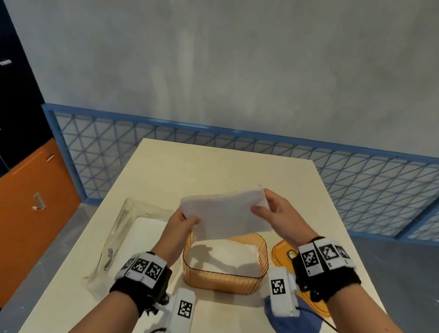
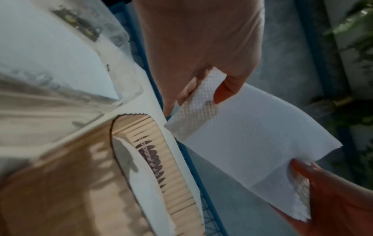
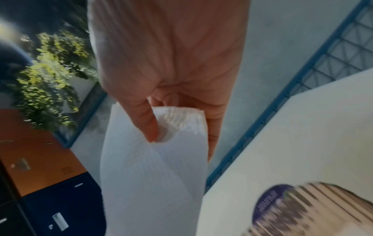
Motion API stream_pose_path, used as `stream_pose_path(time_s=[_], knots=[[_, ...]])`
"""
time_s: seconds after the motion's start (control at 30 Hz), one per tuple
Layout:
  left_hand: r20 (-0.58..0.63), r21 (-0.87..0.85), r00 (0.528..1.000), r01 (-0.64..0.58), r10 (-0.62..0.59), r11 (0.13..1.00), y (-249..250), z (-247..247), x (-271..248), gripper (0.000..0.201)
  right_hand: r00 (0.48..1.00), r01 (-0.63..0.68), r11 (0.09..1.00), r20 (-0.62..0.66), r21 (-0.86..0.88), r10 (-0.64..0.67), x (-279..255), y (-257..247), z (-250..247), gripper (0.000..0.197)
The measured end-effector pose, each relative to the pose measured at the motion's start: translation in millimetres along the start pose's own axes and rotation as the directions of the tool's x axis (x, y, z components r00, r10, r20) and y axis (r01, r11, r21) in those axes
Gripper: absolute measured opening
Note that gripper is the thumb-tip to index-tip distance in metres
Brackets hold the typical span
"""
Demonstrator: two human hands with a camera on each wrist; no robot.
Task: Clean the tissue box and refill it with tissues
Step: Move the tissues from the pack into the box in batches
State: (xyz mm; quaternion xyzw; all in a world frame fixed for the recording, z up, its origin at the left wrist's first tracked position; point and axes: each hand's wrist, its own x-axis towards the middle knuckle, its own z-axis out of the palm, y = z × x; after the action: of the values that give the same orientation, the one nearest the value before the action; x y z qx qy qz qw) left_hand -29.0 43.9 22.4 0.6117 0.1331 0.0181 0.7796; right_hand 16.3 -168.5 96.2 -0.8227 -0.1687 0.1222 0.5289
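Note:
A white stack of tissues (image 1: 225, 212) hangs tilted in the air above the far rim of an orange ribbed tissue box (image 1: 222, 281). My left hand (image 1: 182, 221) pinches the stack's lower left corner, and my right hand (image 1: 267, 208) pinches its upper right corner. The box stands open on the cream table (image 1: 240, 166), with white tissue lying inside it. In the left wrist view the tissues (image 2: 246, 135) stretch between thumb and fingers of both hands, with the box (image 2: 157, 159) below. In the right wrist view my thumb presses into the bent tissues (image 3: 153, 167).
A clear plastic wrapper (image 1: 124, 235) with white tissue lies left of the box. The orange lid (image 1: 285, 253) sits right of it, under my right wrist. A blue cloth (image 1: 293, 330) lies at the near right. A blue mesh fence (image 1: 375, 191) runs behind the table.

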Motion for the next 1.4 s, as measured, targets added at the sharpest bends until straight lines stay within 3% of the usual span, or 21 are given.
stream_pose_path(time_s=[0.1,0.17,0.33,0.47,0.6,0.8,1.0,1.07,1.13,1.2,1.4], knots=[[-0.040,0.270,0.991,-0.115,0.131,0.956,-2.1,-4.8,-6.8,0.030,0.995,-0.077,0.985,-0.057,0.156,0.087,-7.3,27.2,11.5,0.025],[-0.014,0.387,0.988,-0.135,0.153,0.912,-11.1,-6.4,-12.0,0.029,0.977,-0.173,0.963,-0.091,0.206,0.195,-13.8,47.8,23.2,0.025],[0.088,0.690,0.990,-0.141,0.111,0.710,-36.1,-11.3,-17.0,0.026,0.936,-0.345,0.933,-0.110,-0.104,0.334,-22.7,79.6,44.7,0.030],[0.088,0.729,0.987,-0.154,0.132,0.668,-36.4,-8.5,-14.8,0.021,0.932,-0.349,0.922,-0.164,-0.169,0.322,-18.6,76.9,47.3,0.030],[0.085,0.744,0.960,-0.239,0.266,0.624,-30.9,-5.4,-17.5,0.019,0.944,-0.273,0.951,-0.231,-0.148,0.235,-15.0,70.1,45.4,0.027],[0.072,0.878,0.996,-0.086,0.047,0.471,-39.3,-6.1,-16.3,0.037,0.939,-0.336,0.923,-0.139,-0.189,0.314,-18.6,77.5,48.8,0.035],[0.020,0.794,0.984,-0.124,0.178,0.595,-30.5,-2.8,-15.5,0.024,0.931,-0.296,0.953,-0.241,-0.061,0.274,-15.3,70.3,39.9,0.041],[-0.009,0.818,0.989,-0.078,0.147,0.570,-32.4,-0.4,-13.8,0.027,0.915,-0.353,0.932,-0.238,-0.081,0.326,-13.5,72.3,38.3,0.039],[-0.050,0.867,0.996,0.004,0.078,0.499,-33.8,4.3,-11.6,0.043,0.896,-0.423,0.894,-0.219,-0.148,0.387,-11.9,75.4,39.5,0.036],[-0.062,0.928,0.998,0.053,0.012,0.370,-32.5,11.2,-9.5,0.059,0.884,-0.464,0.851,-0.198,-0.246,0.424,-10.5,77.6,42.9,0.034],[-0.057,0.998,0.997,0.057,-0.056,-0.006,-32.4,28.2,-4.6,0.085,0.875,-0.484,0.765,-0.232,-0.425,0.425,-4.3,79.0,56.5,0.037]])
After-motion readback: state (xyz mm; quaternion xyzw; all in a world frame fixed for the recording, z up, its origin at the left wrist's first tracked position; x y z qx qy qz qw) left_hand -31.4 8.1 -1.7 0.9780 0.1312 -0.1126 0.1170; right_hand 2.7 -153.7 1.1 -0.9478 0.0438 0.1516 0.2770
